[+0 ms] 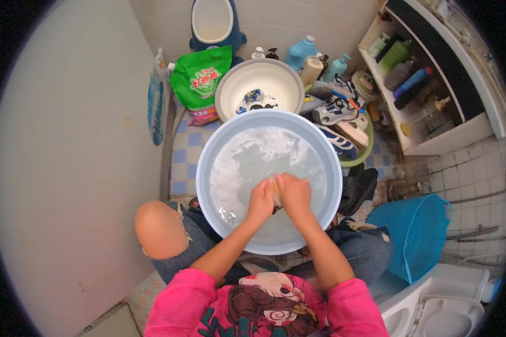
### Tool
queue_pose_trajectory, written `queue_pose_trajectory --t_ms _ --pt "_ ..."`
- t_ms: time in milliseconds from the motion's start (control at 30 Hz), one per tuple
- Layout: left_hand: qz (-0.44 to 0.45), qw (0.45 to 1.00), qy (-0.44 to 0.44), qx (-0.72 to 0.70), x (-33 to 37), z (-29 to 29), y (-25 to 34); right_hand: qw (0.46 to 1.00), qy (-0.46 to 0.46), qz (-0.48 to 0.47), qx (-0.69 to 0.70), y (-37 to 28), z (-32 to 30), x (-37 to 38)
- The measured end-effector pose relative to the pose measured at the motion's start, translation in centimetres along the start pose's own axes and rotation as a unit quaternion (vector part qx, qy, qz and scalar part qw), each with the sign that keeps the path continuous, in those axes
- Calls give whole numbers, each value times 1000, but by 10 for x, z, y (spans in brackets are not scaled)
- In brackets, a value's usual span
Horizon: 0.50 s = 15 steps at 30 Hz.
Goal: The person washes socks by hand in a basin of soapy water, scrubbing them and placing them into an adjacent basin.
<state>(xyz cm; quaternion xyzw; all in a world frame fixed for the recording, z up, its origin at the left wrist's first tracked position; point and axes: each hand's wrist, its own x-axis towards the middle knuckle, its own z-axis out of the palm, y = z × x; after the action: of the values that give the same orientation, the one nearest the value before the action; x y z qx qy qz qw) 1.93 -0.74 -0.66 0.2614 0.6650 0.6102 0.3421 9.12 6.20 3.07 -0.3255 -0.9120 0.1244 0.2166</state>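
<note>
A light blue round basin (203,168) holds cloudy, sudsy water (247,151) in front of me. Over the water, my left hand (261,200) and my right hand (296,194) are pressed together, fingers closed. Between them shows a small pale yellowish thing (277,195), with a dark bit below it. The fingers cover most of it, so its kind cannot be made out. Both forearms reach in over the near rim of the basin.
Behind the basin stands a grey-white bowl (222,90) with small blue and dark items. A green bag (199,84), bottles (302,51) and a green tub of shoes (363,156) surround it. At right are a blue bucket (413,238), a shelf unit (413,135) and a toilet (450,314).
</note>
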Motion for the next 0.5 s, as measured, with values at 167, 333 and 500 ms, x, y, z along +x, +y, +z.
queue_pose_trajectory --t_ms 167,333,500 --pt "-7 1000 13 7 14 -11 -29 998 -29 -57 12 -29 -6 -3" --pt "28 992 27 120 21 -13 -36 967 -152 201 41 41 6 -4" --pt "82 947 -85 299 18 -22 -34 998 -31 -13 -48 34 27 -29"
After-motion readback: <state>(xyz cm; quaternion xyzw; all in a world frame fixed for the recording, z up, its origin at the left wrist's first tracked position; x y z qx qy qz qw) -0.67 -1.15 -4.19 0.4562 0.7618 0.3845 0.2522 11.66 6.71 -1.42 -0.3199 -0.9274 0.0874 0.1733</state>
